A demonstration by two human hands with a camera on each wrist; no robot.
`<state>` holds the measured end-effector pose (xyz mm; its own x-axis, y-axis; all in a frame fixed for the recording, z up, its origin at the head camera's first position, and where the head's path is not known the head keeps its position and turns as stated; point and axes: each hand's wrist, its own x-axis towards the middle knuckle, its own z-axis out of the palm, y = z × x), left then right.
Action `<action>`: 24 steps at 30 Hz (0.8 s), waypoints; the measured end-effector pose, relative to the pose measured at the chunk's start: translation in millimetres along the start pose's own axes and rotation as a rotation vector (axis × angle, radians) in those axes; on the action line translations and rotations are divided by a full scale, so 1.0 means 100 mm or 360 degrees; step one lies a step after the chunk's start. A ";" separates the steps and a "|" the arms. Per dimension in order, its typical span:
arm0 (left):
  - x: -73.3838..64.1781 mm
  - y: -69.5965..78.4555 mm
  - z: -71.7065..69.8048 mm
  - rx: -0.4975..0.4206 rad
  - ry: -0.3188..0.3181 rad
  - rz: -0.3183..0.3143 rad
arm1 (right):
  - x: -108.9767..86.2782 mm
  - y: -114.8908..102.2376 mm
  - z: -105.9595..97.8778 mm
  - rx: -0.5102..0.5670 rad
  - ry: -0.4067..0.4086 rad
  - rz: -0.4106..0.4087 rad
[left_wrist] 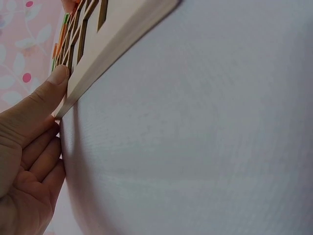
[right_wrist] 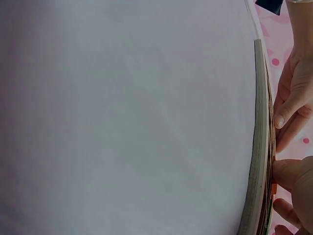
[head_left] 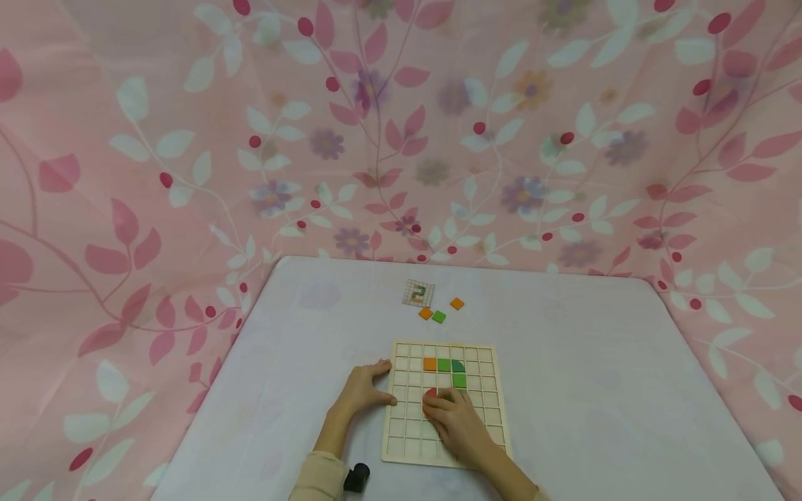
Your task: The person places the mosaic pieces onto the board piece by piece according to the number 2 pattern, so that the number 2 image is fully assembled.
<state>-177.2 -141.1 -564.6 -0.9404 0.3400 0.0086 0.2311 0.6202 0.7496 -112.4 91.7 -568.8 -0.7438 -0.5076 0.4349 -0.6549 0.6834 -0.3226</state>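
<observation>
A pale wooden grid board lies on the table. My left hand is at its left edge, the thumb resting on the rim and the fingers spread along the side. My right hand is over the middle of the board, its fingertips pinching a red tile that they partly cover. In the upper cells sit an orange tile, a green tile, a dark green rounded tile and another green tile. More green shows partly hidden under the right fingers.
Behind the board lies a small pattern card with a figure like a 2. Near it are two loose orange tiles and a loose green tile. A black object is beside the left wrist. Floral cloth hangs behind the table.
</observation>
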 end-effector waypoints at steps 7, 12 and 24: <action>0.00 0.01 0.00 0.0003 -0.0009 -0.0001 | -0.05 -0.02 0.03 -0.0046 0.0105 0.0015; 0.00 0.01 0.01 0.0011 -0.0008 0.0000 | -0.02 -0.03 0.04 -0.0028 0.0045 0.0045; -0.01 0.01 0.01 -0.0015 0.0007 0.0003 | 0.14 -0.08 0.01 0.0120 -0.0319 0.0068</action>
<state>-176.1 -139.9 -564.1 -0.9410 0.3382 0.0129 0.2306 0.6128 0.7558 -117.8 79.0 -560.8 -0.7778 -0.5784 0.2458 -0.6248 0.6691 -0.4024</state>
